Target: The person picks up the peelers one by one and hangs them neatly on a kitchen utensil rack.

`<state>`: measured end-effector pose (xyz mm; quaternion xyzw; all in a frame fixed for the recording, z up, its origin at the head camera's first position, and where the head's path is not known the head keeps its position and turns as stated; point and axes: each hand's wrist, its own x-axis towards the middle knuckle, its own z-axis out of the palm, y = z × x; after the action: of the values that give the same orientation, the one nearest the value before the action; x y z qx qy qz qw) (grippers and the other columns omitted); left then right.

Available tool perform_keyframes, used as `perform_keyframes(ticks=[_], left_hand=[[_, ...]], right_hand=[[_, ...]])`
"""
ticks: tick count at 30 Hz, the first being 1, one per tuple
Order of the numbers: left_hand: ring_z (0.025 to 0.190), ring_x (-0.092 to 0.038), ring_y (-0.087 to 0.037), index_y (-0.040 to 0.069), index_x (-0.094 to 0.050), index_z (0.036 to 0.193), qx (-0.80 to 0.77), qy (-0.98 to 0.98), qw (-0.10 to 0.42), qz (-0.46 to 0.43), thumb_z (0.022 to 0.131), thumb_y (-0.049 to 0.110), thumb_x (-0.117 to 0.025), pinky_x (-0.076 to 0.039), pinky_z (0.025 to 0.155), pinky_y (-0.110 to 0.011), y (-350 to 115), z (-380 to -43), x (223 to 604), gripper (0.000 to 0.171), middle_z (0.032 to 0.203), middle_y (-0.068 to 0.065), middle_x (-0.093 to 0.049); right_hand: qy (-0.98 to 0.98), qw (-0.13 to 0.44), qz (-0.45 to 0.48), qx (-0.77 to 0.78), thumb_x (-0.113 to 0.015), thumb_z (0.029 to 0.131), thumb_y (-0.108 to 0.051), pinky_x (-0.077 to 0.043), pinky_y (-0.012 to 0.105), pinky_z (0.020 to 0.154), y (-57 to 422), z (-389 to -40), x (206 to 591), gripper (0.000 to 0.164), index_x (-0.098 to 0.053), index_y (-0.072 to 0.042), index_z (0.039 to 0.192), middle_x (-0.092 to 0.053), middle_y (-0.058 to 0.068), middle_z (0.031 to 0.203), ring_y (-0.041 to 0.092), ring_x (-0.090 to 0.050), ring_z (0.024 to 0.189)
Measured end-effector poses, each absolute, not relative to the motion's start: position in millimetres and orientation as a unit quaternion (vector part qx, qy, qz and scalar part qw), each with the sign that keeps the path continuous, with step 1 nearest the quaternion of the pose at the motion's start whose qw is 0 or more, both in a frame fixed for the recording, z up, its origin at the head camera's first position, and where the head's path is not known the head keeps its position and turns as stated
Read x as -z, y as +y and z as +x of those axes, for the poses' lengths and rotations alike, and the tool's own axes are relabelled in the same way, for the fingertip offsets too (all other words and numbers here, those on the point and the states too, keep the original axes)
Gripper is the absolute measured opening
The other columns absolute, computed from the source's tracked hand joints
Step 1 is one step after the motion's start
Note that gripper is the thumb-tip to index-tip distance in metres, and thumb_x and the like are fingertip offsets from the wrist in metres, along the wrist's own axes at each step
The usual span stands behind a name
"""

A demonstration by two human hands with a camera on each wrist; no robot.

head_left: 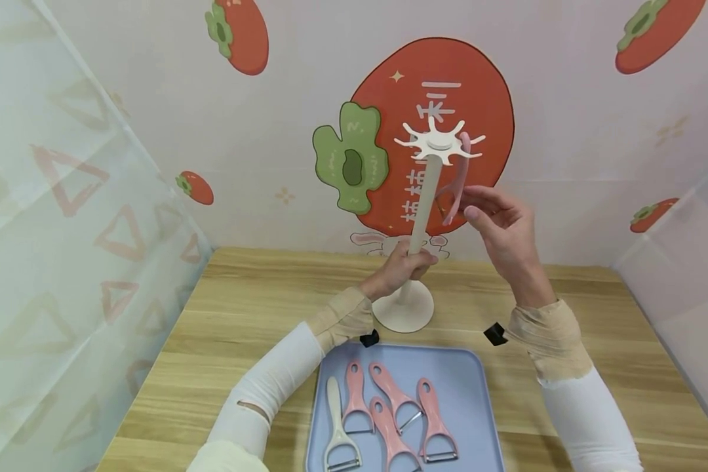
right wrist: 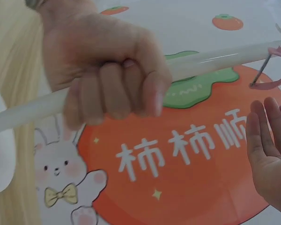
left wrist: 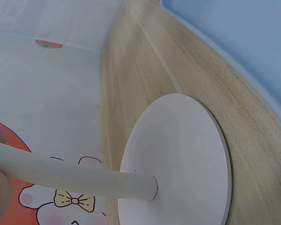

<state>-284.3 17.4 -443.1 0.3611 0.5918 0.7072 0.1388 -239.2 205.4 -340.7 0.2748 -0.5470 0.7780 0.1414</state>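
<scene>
Presently, the right hand (head_left: 507, 239) is holding its fingers loosely extended and gripping nothing, just beside 1 pink peeler (head_left: 461, 180); whether a fingertip is touching it, the views are not making clear. The left hand (head_left: 401, 265) is gripping the lower pole of a white stand (head_left: 426, 203), its fingers curling round the shaft. The right forearm is rising from the lower right, the hand leaning in toward the pole, while the left forearm is slanting up from the lower left and passing beside the tray's corner. That peeler is hanging, handle up, at the right side of the stand's spoked top (head_left: 439, 141). The round base (head_left: 404, 316) is resting on the wooden table (head_left: 242, 301). Nearer the person, 4 pink peelers (head_left: 356, 388) and 1 white peeler (head_left: 334, 406) are lying in a blue tray (head_left: 472, 393).
</scene>
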Motion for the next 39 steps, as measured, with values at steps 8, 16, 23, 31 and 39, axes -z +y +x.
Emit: perform_keyframes(ticks=[8,16,23,31,39], left_hand=[[0.045,-0.026,-0.012,0.003,-0.036,0.057,-0.706,0.597,0.131,0.358,0.093,0.009,-0.055,-0.021,0.047,-0.027,16,-285,443,0.041,0.047,0.004,-0.03],[0.047,-0.027,-0.012,-0.006,-0.036,0.061,-0.705,0.602,0.128,0.354,0.096,0.006,-0.054,-0.021,0.049,-0.027,15,-284,440,0.041,0.049,0.005,-0.03],[0.047,-0.024,-0.013,-0.002,-0.036,0.059,-0.703,0.606,0.133,0.347,0.097,0.008,-0.056,-0.021,0.049,-0.028,14,-283,442,0.044,0.05,0.004,-0.028],[0.047,-0.024,-0.015,0.002,-0.035,0.058,-0.701,0.607,0.127,0.352,0.097,0.009,-0.056,-0.022,0.05,-0.028,16,-282,441,0.045,0.05,0.001,-0.027],[0.047,-0.023,-0.015,-0.002,-0.033,0.058,-0.703,0.604,0.126,0.354,0.096,0.008,-0.057,-0.022,0.05,-0.029,16,-283,442,0.046,0.049,0.002,-0.026]], right_hand=[[-0.654,0.096,0.276,-0.698,-0.065,0.091,0.011,-0.056,0.026,0.094,211,-225,373,0.037,-0.064,0.007,0.128,-0.073,0.011,0.117,0.023,-0.07,0.109],[-0.749,0.122,0.292,-0.583,-0.074,0.084,0.012,-0.058,0.023,0.084,206,-200,394,0.033,-0.067,0.01,0.116,-0.073,0.021,0.103,0.017,-0.072,0.091],[-0.826,0.146,0.313,-0.445,-0.083,0.083,-0.008,-0.061,0.033,0.069,203,-174,404,0.022,-0.076,-0.008,0.104,-0.076,0.0,0.094,0.009,-0.071,0.078],[-0.864,0.105,0.32,-0.374,-0.083,0.085,-0.024,-0.06,0.03,0.065,197,-153,411,0.023,-0.074,-0.016,0.105,-0.071,-0.01,0.091,0.003,-0.068,0.079],[-0.879,0.041,0.325,-0.348,-0.084,0.084,-0.029,-0.057,0.028,0.06,187,-137,422,0.026,-0.073,-0.015,0.103,-0.07,-0.008,0.088,0.004,-0.065,0.074]])
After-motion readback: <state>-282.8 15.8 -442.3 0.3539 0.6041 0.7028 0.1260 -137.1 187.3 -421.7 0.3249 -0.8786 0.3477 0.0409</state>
